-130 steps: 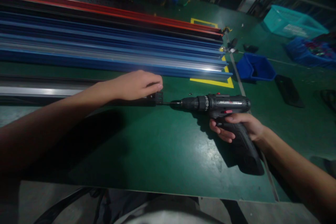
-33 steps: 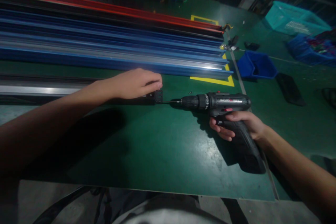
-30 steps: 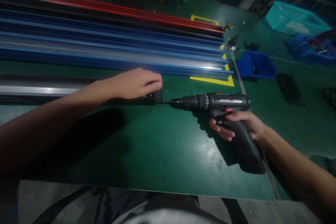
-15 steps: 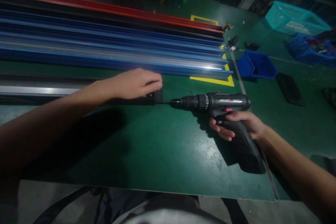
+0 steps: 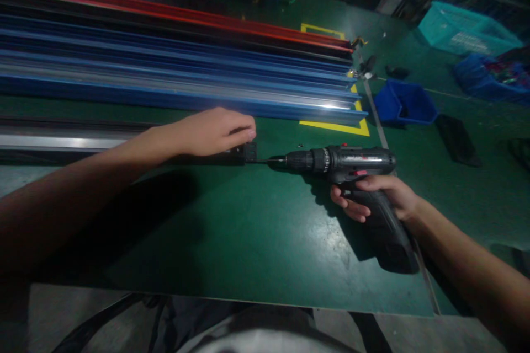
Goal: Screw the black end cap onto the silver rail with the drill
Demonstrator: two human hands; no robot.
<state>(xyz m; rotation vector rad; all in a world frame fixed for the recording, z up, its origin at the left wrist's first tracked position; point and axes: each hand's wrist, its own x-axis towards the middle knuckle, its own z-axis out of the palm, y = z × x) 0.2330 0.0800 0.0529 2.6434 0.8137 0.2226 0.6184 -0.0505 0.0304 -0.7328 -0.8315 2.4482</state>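
Note:
My right hand (image 5: 383,196) is wrapped round the grip of a black cordless drill (image 5: 351,162) that lies level over the green table (image 5: 248,242). Its bit points left and meets a small black end piece (image 5: 249,153) on the tip of a long dark and silver rail (image 5: 62,143). My left hand (image 5: 215,131) lies curled over the end of that rail, fingers pressed down on it right beside the end piece.
Long blue rails (image 5: 165,83) and a red rail (image 5: 186,16) lie stacked across the back of the table. A blue bin (image 5: 408,103), a teal crate (image 5: 464,30), another blue crate (image 5: 492,80) and a dark flat object (image 5: 457,140) sit to the right. Yellow tape (image 5: 335,128) marks the table.
Nothing has visibly moved apart from a slight shift of the camera; both hands and the drill stay in place.

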